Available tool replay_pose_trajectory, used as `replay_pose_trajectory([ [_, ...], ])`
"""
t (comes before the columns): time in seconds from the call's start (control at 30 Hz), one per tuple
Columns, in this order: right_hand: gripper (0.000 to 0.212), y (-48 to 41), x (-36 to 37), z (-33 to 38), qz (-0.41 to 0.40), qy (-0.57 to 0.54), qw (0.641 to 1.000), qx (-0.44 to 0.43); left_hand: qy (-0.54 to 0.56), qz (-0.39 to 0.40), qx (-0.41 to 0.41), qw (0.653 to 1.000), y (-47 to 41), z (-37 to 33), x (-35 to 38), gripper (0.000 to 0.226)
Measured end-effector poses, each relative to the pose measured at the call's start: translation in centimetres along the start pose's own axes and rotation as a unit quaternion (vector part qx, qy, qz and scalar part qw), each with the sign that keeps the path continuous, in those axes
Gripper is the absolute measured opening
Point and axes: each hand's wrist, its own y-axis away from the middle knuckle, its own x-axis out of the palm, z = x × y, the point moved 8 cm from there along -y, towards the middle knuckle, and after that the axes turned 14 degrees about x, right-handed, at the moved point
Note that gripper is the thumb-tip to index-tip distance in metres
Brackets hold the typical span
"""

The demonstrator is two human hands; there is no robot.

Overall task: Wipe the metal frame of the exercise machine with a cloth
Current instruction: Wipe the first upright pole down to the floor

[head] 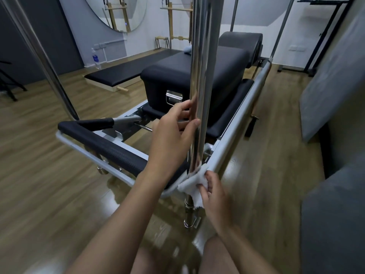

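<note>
A shiny chrome upright pole (pixel 201 76) of the exercise machine rises in front of me. My left hand (pixel 173 133) grips it at mid height, thumb on the near side and fingers curled behind. At the pole's base, where it meets the grey side rail (pixel 243 117), my right hand (pixel 213 192) pinches a white cloth (pixel 192 182) against the frame corner. Part of the cloth hangs down below the fingers.
A black padded box (pixel 187 76) sits on the machine's carriage, and a black foot bar (pixel 110 147) crosses the near end. Wooden floor lies all around. A grey sofa (pixel 333 214) stands close on the right. A low black mat platform (pixel 126 70) and a water bottle (pixel 95 58) are at the back left.
</note>
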Motion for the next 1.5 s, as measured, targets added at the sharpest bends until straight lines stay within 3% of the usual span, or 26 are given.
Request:
replay_pose_trajectory([
  [0.23,0.048,-1.2,-0.4,3.6,-0.059,-0.145,0.988,-0.008,-0.009,-0.002,-0.012,1.000,0.5,0.5,0.4,0.045],
  [0.33,0.052,-0.3,0.5,2.2,-0.063,-0.089,0.994,-0.001,0.022,0.018,-0.046,0.999,1.9,2.5,1.0,0.041],
  [0.47,0.042,0.8,1.8,-0.7,-0.040,0.020,0.999,0.013,0.048,0.046,-0.083,0.994,4.6,4.5,2.0,0.039],
  [0.57,0.034,0.6,1.2,0.5,-0.040,-0.032,0.998,0.028,0.070,0.050,-0.115,0.990,5.4,5.7,2.3,0.037],
  [0.63,0.028,0.6,0.8,2.1,-0.046,-0.088,0.995,0.009,0.082,0.092,-0.144,0.982,5.9,6.5,2.9,0.037],
  [0.73,0.021,1.0,1.2,1.5,-0.057,-0.089,0.994,0.003,0.086,0.145,-0.165,0.972,5.9,6.9,3.8,0.037],
  [0.9,0.024,2.4,3.1,-3.4,-0.046,-0.091,0.992,0.078,0.034,0.158,-0.146,0.976,5.2,6.8,4.0,0.031],
  [1.03,0.026,2.5,3.2,-3.9,-0.047,-0.186,0.969,0.153,0.041,0.132,-0.134,0.981,5.9,6.3,4.0,0.031],
  [1.2,0.023,4.6,4.4,-8.4,-0.069,-0.258,0.920,0.285,0.055,0.105,-0.140,0.983,6.4,7.1,4.1,0.042],
  [1.37,0.012,6.7,8.6,-14.7,-0.015,-0.262,0.865,0.427,0.057,0.145,-0.162,0.974,8.5,8.8,5.2,0.048],
  [1.5,0.008,6.3,9.7,-16.8,-0.040,-0.269,0.825,0.495,0.046,0.133,-0.162,0.977,9.4,9.2,5.7,0.050],
])
